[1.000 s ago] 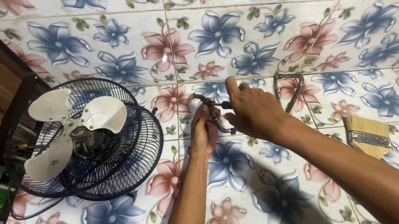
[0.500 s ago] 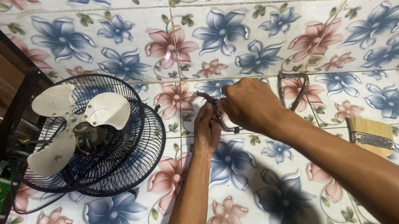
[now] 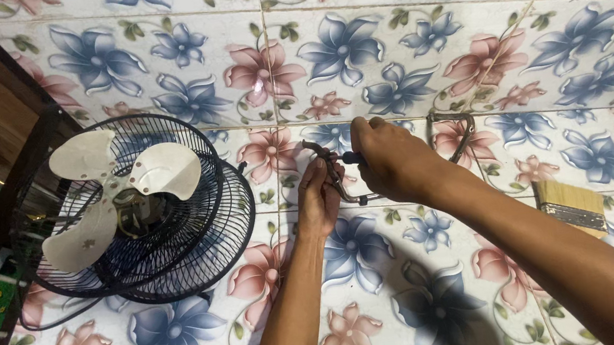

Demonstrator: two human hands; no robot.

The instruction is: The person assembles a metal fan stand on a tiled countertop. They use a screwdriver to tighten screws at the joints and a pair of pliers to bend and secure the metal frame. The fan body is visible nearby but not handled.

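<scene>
Left hand (image 3: 317,199): closed around the lower part of a dark, curved metal bracket (image 3: 334,179), holding it just above the desk (image 3: 385,41), a surface of glossy tiles with blue and pink flowers.
Right hand (image 3: 393,159): fingers curled shut on a small tool with a dark handle (image 3: 348,159), the thumb pointing up; the tool's tip meets the bracket from the right.
Bracket, long axis: it runs from the upper left, near a pink flower, down and to the right toward the wrists, its hooked end pointing up and left.
Tool, axis: roughly level, pointing left into the bracket; most of it is hidden inside the fist.
Second piece: another rusty curved metal bracket (image 3: 455,132) lies on the tiles just beyond the right hand, untouched.
Fan: a black wire-cage fan with pale plastic blades (image 3: 129,213) lies at the left, its front guard slipped aside.
Brush: a flat wooden-handled paintbrush (image 3: 568,206) rests at the right, well apart from both hands.
</scene>
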